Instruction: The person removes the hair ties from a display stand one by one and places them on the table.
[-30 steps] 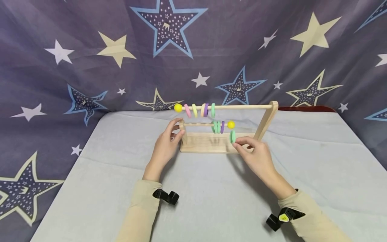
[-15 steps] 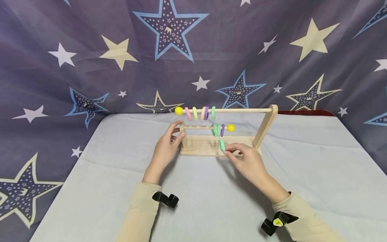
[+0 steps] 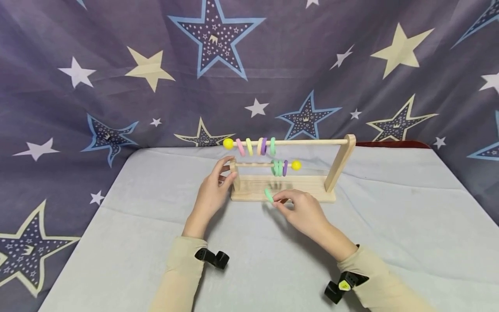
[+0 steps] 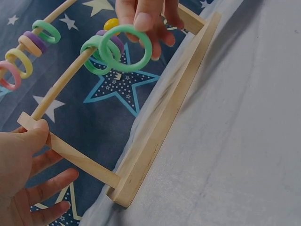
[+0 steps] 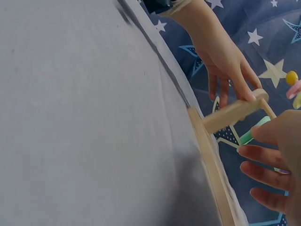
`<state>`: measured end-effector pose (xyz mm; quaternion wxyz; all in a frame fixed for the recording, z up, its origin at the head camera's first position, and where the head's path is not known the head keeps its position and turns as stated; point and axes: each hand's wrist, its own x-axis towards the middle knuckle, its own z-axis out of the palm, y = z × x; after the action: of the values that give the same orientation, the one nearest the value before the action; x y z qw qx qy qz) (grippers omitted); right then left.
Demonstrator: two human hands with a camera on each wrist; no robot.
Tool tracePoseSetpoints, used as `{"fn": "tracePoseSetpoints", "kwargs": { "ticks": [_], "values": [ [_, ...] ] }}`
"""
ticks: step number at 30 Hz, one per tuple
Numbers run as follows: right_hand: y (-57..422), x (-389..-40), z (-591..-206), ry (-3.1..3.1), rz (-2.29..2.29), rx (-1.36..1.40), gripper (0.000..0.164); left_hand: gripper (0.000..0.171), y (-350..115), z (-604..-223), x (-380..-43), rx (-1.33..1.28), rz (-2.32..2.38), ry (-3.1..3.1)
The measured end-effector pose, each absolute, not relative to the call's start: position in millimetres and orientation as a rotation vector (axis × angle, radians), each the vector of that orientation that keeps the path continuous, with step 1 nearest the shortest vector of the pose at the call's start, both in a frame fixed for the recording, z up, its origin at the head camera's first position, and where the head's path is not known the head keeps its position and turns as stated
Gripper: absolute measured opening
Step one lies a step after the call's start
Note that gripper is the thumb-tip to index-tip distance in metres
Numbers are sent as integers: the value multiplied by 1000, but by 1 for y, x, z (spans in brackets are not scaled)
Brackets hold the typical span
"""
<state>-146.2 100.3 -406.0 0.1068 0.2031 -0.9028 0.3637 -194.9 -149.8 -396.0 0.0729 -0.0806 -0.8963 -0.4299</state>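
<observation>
One green ring [image 3: 269, 195], right hand [image 3: 306, 210] pinching it clear of the lower rod [image 3: 253, 164]; left hand [image 3: 212, 190] grips short post [image 4: 84, 161]. Judged step: handling the loose ring; next calls for steady pinch.

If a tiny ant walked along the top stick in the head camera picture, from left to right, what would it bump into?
Yellow ball → pink ring → pale yellow ring → peach ring → purple ring → mint green ring → tall wooden post.
</observation>
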Motion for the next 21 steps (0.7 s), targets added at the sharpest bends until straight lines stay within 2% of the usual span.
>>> {"fn": "tracePoseSetpoints", "kwargs": {
  "ticks": [21],
  "values": [
    [65,-158,-412,-2799,924,794,7,47,-151,-396,-195,-258,-1285,-2692]
  ]
}}
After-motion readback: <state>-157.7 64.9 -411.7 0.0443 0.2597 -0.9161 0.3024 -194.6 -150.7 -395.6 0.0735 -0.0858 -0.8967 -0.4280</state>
